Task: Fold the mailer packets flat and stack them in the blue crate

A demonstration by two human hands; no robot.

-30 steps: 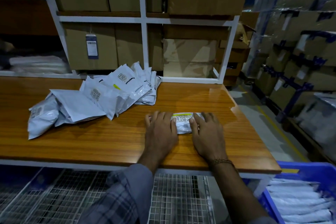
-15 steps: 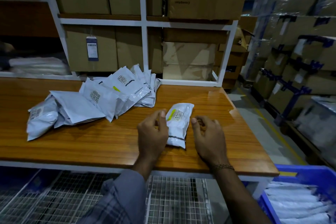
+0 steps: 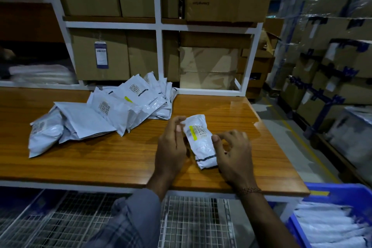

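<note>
A folded white mailer packet (image 3: 199,139) with a yellow strip and a barcode label lies on the wooden table (image 3: 112,157), its long side pointing away from me. My left hand (image 3: 171,147) pinches the packet's upper left edge with curled fingers. My right hand (image 3: 231,151) holds its right side, thumb on top and fingers curled round. A loose pile of unfolded white mailer packets (image 3: 108,112) sits at the table's back left. The blue crate (image 3: 334,193) stands at the lower right, below the table, with folded packets (image 3: 330,227) stacked inside.
A white shelf frame (image 3: 159,26) full of cardboard boxes rises behind the table. Wrapped cartons on pallets (image 3: 326,56) fill the right side past a floor aisle. A wire mesh shelf (image 3: 191,221) lies under the table.
Both hands went from pressing the packet flat crosswise to lifting off it. The packet now lies lengthwise, longer, and both hands grip its sides.
</note>
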